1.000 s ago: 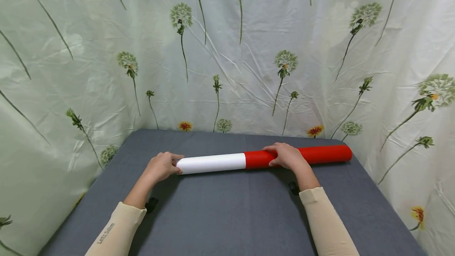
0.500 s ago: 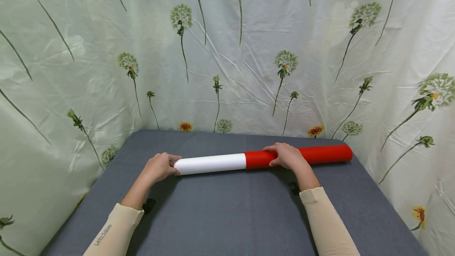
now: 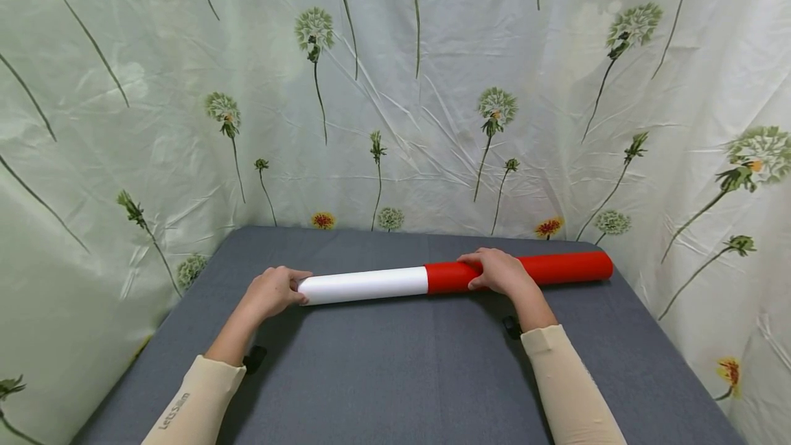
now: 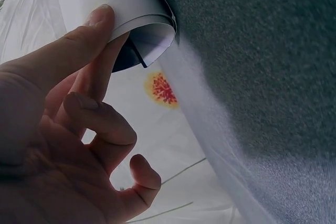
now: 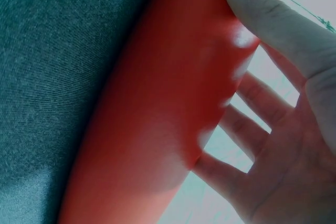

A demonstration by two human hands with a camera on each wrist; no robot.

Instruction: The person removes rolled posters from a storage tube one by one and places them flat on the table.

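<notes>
"Table [image 3: 371, 376], grey, and toward its far edge lie the white roll [image 3: 364, 286] and the red roll [image 3: 565, 268], meeting in one line!"

"And the grips?"

"Left hand [image 3: 272, 292] pinches the white roll's open end, a narrow hold! Right hand [image 3: 499, 272], spread wider, clasps the red roll from above, near the white!"

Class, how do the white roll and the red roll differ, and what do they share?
The left hand pinches the white roll at its end; the right hand holds the red roll partway along. The red roll shows a longer stretch than the white roll. Both are rounded and lie roughly in one line.
</notes>
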